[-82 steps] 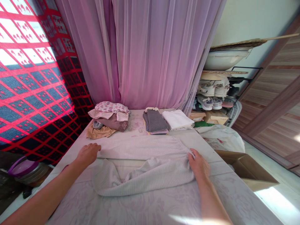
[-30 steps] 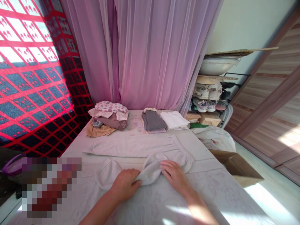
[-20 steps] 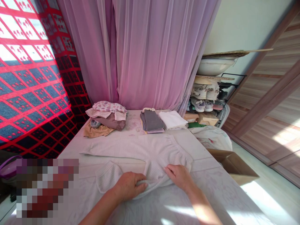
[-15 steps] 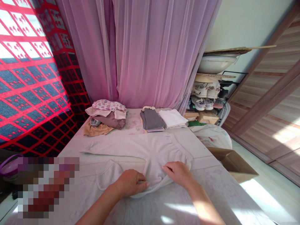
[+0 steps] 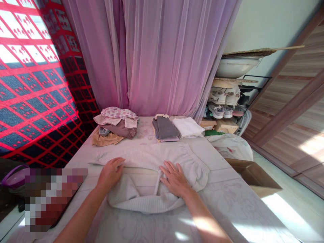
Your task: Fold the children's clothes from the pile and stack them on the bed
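A pair of light, ribbed trousers [image 5: 149, 158] lies spread on the bed, waistband to the right and legs to the left. The far leg is stretched out straight, while the near leg is bent and bunched. My right hand [image 5: 174, 179] rests flat on the fabric near the crotch, fingers spread. Over the legs on the left is my left hand [image 5: 111, 172], its fingers loosely bent and no cloth visibly gripped between them. Part of the near leg's end is hidden beneath that hand.
Behind the trousers are a pile of clothes [image 5: 116, 125], folded dark trousers [image 5: 165, 129] and folded white cloth [image 5: 187, 127]. A purple curtain [image 5: 162, 57] hangs beyond. To the right stand a shoe rack [image 5: 224, 88] and an open cardboard box [image 5: 255, 179].
My left hand has moved left and away from the near leg's upper part. My right hand has shifted slightly left and flattened. The near leg now lies more opened out.
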### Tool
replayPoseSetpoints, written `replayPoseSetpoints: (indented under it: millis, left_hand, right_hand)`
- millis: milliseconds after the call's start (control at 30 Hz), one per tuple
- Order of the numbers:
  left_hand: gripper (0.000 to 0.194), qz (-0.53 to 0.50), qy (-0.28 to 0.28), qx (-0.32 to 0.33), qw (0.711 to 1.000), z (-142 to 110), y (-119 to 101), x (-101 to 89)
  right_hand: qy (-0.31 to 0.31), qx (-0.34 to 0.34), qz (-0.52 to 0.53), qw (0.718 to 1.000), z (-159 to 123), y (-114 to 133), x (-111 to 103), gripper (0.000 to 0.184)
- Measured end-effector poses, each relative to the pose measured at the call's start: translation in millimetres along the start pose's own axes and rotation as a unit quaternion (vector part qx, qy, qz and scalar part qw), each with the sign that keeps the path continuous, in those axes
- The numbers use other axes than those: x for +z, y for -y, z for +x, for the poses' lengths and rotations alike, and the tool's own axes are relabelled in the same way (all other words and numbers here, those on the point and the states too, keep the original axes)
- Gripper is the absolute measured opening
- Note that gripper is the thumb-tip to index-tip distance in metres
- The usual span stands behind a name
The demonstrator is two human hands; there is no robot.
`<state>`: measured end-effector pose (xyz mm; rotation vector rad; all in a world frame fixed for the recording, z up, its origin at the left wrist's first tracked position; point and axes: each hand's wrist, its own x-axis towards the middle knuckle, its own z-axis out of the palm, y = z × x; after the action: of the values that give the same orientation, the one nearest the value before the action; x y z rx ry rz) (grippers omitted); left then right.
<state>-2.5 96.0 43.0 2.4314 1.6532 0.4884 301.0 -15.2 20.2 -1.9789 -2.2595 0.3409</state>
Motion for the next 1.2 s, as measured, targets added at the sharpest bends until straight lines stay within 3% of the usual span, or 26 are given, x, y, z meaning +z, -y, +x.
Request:
replayPoseSetpoints:
  millis: [67,133,233,367,600,867,1033,1200]
  left_hand:
    - [0.045,0.088,0.0,-0.035,0.996,1.1,20.7,-6.8]
    - [0.047,0.141,0.039,-0.051,0.988,0.7,35.0,-13.1]
    - [0.047,0.174,0.088,-0.05,0.98,1.2,47.8,-19.9]
    - [0.045,0.192,0.113,-0.038,0.974,6.2,59.0,-27.3]
    - [0.04,0.227,0.115,-0.043,0.966,0.7,59.1,-43.4]
    - [0.04,0.239,0.135,-0.067,0.959,-6.4,56.0,-39.9]
    - [0.042,0.234,0.117,-0.062,0.963,7.8,23.6,-35.7]
    - [0.043,0.111,0.14,0.032,0.983,24.8,-35.3,-6.5]
  right_hand:
    - [-0.001,0.0,-0.002,1.0,-0.2,-0.9,-0.4,0.055]
    - [-0.003,0.002,-0.002,1.0,-0.5,-1.5,-0.9,0.055]
    - [-0.005,0.005,0.0,1.0,-0.7,-1.4,-0.6,0.055]
    - [-0.004,0.006,0.003,1.0,-0.9,-1.0,-0.5,0.055]
    - [-0.011,0.007,0.006,1.0,-1.9,-0.5,-1.6,0.053]
    - [-0.004,0.009,0.005,1.0,-1.1,-1.4,-1.4,0.053]
    - [0.003,0.013,0.021,1.0,0.0,-1.1,-4.2,0.051]
    - [-0.03,0.024,0.029,0.999,7.1,-18.0,-15.8,0.045]
